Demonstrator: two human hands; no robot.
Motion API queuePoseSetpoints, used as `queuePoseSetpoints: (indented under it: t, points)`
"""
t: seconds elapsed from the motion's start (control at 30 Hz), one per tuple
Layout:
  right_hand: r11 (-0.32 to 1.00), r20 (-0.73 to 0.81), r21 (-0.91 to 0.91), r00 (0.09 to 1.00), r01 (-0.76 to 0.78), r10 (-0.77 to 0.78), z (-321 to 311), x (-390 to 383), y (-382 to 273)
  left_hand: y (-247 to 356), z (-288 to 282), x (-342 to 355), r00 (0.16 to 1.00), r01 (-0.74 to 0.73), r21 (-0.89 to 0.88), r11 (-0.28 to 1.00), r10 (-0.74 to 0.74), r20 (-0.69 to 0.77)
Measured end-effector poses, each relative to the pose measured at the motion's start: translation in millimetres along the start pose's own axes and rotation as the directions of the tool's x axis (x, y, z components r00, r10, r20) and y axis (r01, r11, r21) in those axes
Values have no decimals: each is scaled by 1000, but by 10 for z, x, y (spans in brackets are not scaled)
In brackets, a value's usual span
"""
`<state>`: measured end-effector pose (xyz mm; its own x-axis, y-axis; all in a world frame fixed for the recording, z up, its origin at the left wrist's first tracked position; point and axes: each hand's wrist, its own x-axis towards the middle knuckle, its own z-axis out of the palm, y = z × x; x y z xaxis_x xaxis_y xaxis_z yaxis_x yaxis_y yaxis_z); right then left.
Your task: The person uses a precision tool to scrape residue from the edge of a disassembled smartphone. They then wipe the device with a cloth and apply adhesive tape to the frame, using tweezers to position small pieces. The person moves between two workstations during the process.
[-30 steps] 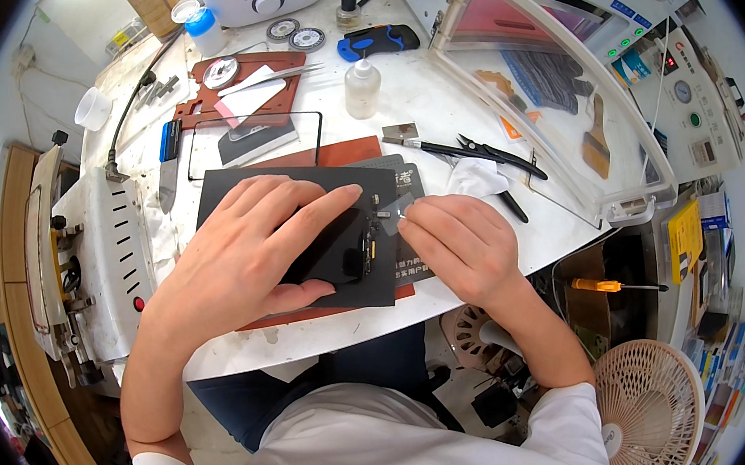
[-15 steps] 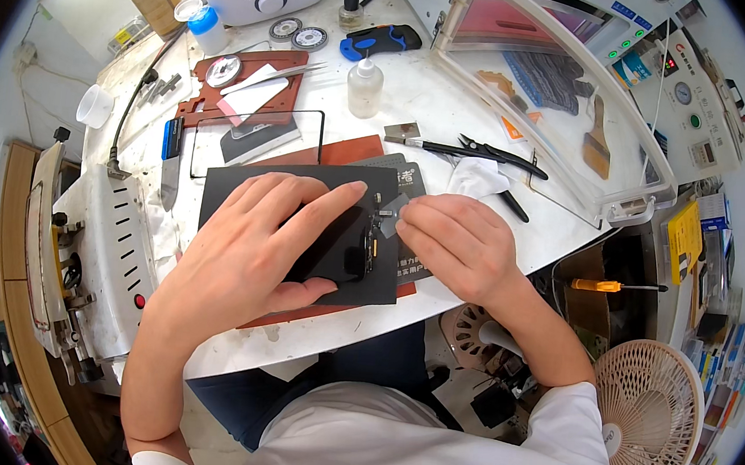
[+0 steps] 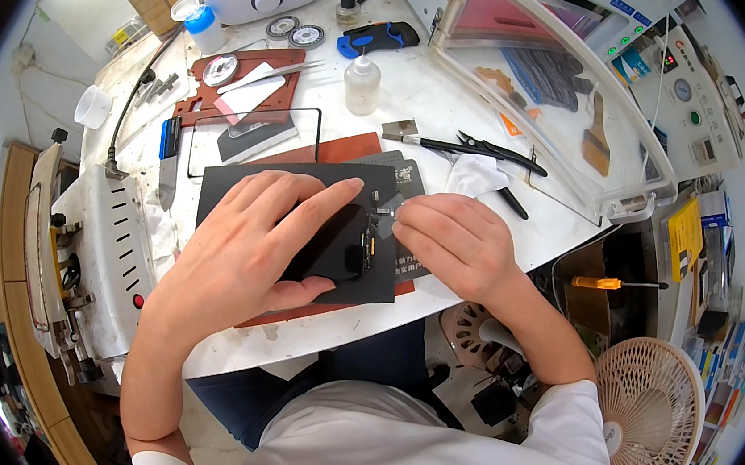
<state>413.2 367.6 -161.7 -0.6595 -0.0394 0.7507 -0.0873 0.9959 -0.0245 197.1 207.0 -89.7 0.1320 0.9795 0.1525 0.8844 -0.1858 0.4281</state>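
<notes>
A phone screen (image 3: pixel 335 251) with a dark glossy face lies on a black pad (image 3: pixel 376 288). My left hand (image 3: pixel 252 230) rests over it, fingers stretched out and thumb apart, steadying it on the pad; much of the screen is hidden beneath the palm. Along the screen's right end runs a flex cable (image 3: pixel 370 237) with small metal and gold-coloured parts. Just right of that end, my right hand (image 3: pixel 461 245) is closed in a pinch on a small clear film (image 3: pixel 385 220). The film's edge meets or overlaps the cable; I cannot tell which.
Beyond the pad stand a dropper bottle (image 3: pixel 361 85) and a black frame (image 3: pixel 319 138). Pliers (image 3: pixel 505 156) and a white tissue (image 3: pixel 475 177) lie to the right, near a clear lid (image 3: pixel 569 144). A white machine (image 3: pixel 110 252) borders the left side.
Both hands keep nearly the same pose. The whole view has shifted very slightly; the film at my right fingertips has barely moved.
</notes>
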Motion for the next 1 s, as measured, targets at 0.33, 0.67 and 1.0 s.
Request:
queuePoseSetpoints:
  t: [0.33,0.67,1.0]
  points:
    - [1000,-7,12,1000,-7,7,11,-1,-1,3,1,4,1000,7,-13,1000,-7,8]
    - [1000,-1,27,1000,-3,3,-4,10,-7,15,-1,7,1000,20,-9,1000,-20,20]
    - [998,1,63,1000,14,-14,-28,-31,-12,19,-7,0,1000,14,2,1000,-14,9]
